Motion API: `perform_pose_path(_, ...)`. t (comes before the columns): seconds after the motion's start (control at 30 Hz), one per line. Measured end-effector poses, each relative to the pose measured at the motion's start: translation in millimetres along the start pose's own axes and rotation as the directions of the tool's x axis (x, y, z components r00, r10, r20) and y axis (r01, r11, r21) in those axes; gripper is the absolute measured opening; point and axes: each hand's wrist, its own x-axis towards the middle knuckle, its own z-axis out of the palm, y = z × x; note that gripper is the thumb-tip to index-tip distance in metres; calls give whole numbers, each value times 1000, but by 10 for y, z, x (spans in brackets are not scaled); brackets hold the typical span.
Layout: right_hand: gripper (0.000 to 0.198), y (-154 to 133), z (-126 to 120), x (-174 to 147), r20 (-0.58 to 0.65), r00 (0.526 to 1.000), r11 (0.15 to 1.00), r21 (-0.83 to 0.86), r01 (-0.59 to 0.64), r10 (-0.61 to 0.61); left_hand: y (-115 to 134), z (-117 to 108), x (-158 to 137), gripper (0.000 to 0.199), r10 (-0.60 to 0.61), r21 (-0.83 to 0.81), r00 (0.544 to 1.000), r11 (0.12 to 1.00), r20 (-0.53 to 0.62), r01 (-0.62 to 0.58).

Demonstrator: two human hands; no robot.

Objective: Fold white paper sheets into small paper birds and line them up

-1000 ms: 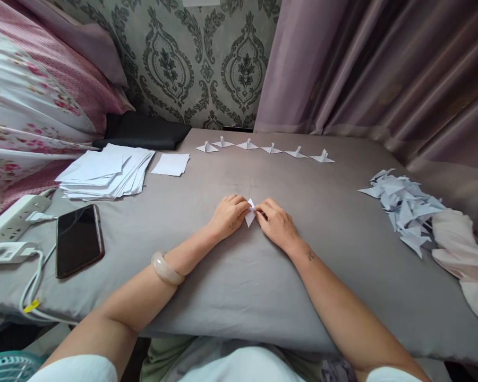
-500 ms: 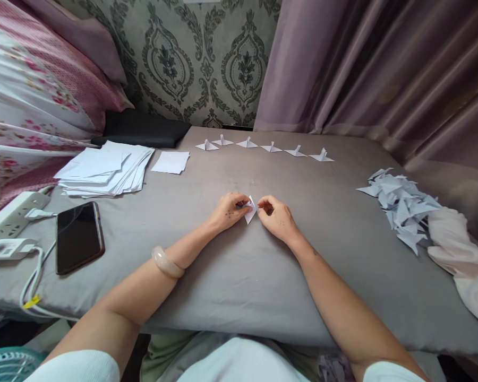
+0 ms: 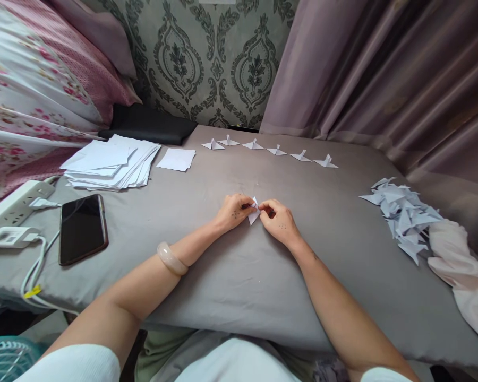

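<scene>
Between my hands, over the middle of the grey-covered table [image 3: 223,281], is a small folded piece of white paper [image 3: 254,216] with pointed ends. My left hand [image 3: 236,211] pinches it from the left, thumb and fingers closed on it. My right hand [image 3: 278,218] has its fingertips pressed together at the paper's right edge; the exact hold is partly hidden by the fingers. Along the back of the table stand several folded paper cranes [image 3: 278,150] in a loose row. A heap of more folded white paper pieces [image 3: 406,209] lies at the right.
A large stack of white paper [image 3: 107,164] and a smaller stack of paper squares [image 3: 177,159] lie at the back left. Nearer are a phone [image 3: 83,229], a power strip [image 3: 18,209] and white cables. Pale cloth [image 3: 458,254] rests at the right edge.
The camera view has tilted and shifted slightly. My right fingertips have come closer to the folded paper's right edge, while my left hand keeps its pinch.
</scene>
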Motion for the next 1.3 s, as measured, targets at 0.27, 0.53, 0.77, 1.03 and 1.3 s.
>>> perform_pose_path(0.27,28,-159,-34,57,79,973,965,130,-227,218,-9,-4,6,21,66,47,997,997,30,-67)
perform_pose_path(0.53,27,-296,-123,193,172,884,895,30,-446,435,-43,14,-4,19,80,51,996,995,47,-83)
perform_pose_path(0.77,11,-400,-153,282,185,840,856,-18,-516,510,-75,31,-3,19,74,26,996,997,52,-76)
perform_pose_path(1.03,7,-426,-174,298,240,780,779,125,-615,578,-55,-5,-3,23,86,28,994,996,64,-88)
perform_pose_path(1.3,16,-330,-151,284,342,706,633,312,-708,620,-45,-15,-8,23,90,24,994,996,55,-91)
